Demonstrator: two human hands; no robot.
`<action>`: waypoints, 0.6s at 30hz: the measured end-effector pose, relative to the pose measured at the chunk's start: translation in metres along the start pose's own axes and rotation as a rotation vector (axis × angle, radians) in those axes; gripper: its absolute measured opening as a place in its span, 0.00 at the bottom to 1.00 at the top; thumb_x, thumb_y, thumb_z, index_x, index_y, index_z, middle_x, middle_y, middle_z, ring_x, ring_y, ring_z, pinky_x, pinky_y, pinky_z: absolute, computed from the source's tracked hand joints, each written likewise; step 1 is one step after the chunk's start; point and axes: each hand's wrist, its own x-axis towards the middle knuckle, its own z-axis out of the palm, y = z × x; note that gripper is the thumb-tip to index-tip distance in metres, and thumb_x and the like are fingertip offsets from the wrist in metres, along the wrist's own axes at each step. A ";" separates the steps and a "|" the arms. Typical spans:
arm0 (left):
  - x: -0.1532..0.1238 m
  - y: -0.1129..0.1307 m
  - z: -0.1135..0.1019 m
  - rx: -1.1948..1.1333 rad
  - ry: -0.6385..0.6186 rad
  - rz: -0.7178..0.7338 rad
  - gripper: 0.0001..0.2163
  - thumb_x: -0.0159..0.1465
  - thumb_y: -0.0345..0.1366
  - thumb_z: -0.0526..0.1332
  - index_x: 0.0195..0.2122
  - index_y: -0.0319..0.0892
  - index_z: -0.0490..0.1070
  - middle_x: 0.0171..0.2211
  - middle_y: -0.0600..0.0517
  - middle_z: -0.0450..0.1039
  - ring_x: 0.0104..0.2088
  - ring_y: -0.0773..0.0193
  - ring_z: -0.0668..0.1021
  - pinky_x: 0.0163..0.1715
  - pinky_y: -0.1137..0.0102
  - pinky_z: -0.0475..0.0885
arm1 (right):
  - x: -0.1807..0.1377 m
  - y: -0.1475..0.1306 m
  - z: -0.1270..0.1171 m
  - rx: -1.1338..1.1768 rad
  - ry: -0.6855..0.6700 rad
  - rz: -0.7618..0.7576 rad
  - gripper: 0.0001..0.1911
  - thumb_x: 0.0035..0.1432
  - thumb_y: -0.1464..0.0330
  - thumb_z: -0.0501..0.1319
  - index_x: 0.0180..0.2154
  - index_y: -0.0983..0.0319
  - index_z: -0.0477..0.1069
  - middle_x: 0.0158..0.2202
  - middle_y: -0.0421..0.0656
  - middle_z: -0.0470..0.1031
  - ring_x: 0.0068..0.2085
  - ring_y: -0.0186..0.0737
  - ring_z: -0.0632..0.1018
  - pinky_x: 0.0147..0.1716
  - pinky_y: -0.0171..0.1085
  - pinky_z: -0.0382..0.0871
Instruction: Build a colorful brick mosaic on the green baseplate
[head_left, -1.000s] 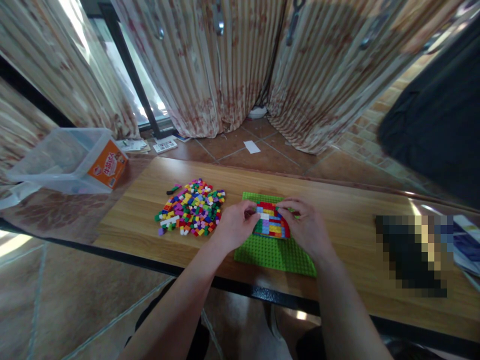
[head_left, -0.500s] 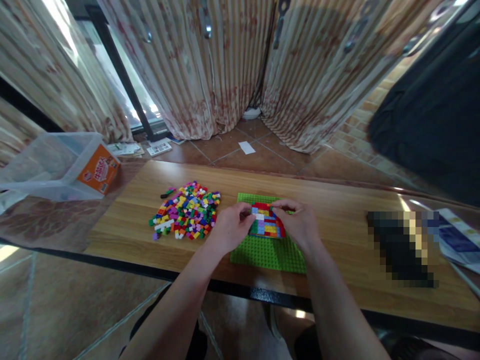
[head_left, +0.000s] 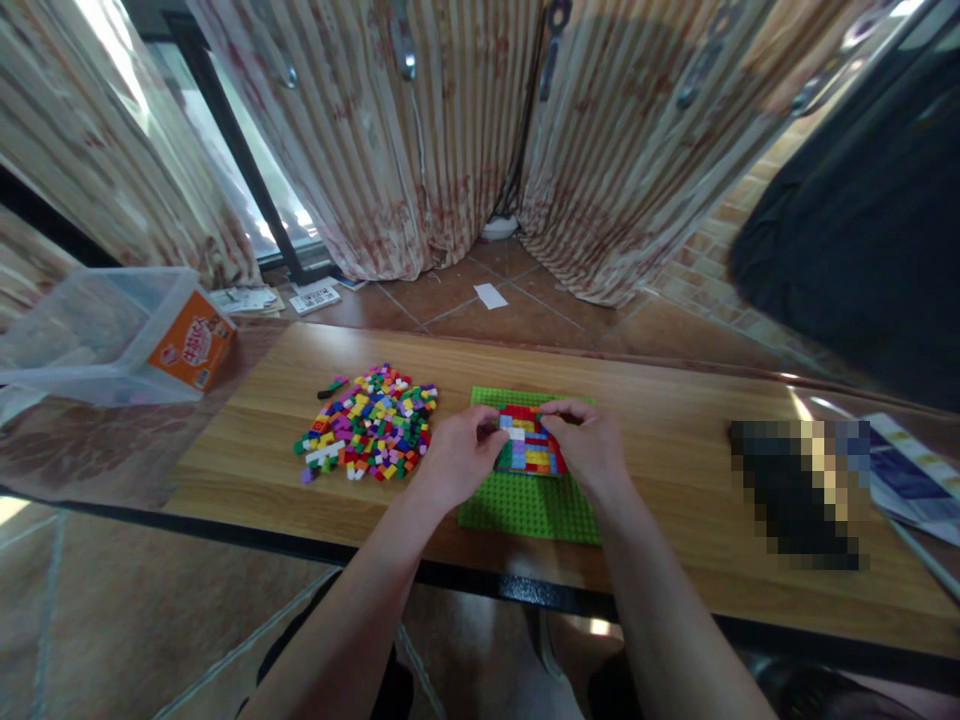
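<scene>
A multicoloured block of toy bricks [head_left: 531, 442] in red, blue, yellow, white and green sits on the green studded baseplate [head_left: 517, 510]. My left hand [head_left: 465, 452] is closed at the left edge of this block, thumb and fingers gripping its side. At the upper right corner, my right hand [head_left: 589, 445] pinches with its thumb and forefinger, and a small green brick [head_left: 541, 417] shows at the fingertips. The other fingers of the right hand are curled and partly hide the block's right side.
Left of the baseplate lies a heap of loose bricks [head_left: 375, 425] on the wooden table [head_left: 675, 440]. Beyond the table's left end stands a clear plastic box [head_left: 142, 350] with an orange label. A pixelated dark object [head_left: 787, 490] and printed papers [head_left: 911, 475] lie at the right.
The whole view has shifted slightly. Both hands stay at the brick block in nearly the same pose, with the right hand's fingers moved a little.
</scene>
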 end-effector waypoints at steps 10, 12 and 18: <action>0.000 -0.005 0.001 -0.039 0.001 0.021 0.10 0.64 0.34 0.59 0.44 0.39 0.75 0.37 0.47 0.81 0.37 0.60 0.82 0.41 0.66 0.76 | -0.003 -0.004 -0.001 -0.047 0.004 -0.072 0.14 0.48 0.63 0.60 0.34 0.62 0.79 0.35 0.45 0.81 0.35 0.42 0.78 0.40 0.42 0.72; 0.001 -0.004 0.000 -0.044 -0.006 0.030 0.10 0.63 0.34 0.59 0.43 0.39 0.75 0.38 0.47 0.81 0.38 0.60 0.82 0.41 0.66 0.76 | -0.004 -0.006 0.000 -0.036 0.022 -0.103 0.15 0.49 0.64 0.60 0.37 0.63 0.79 0.36 0.46 0.81 0.36 0.41 0.78 0.41 0.42 0.73; 0.003 0.000 -0.004 -0.030 -0.023 0.031 0.11 0.63 0.36 0.57 0.43 0.38 0.74 0.40 0.46 0.81 0.38 0.59 0.82 0.43 0.64 0.76 | -0.006 -0.009 0.004 -0.124 0.043 -0.133 0.14 0.55 0.65 0.59 0.42 0.61 0.78 0.41 0.46 0.80 0.41 0.41 0.78 0.46 0.42 0.71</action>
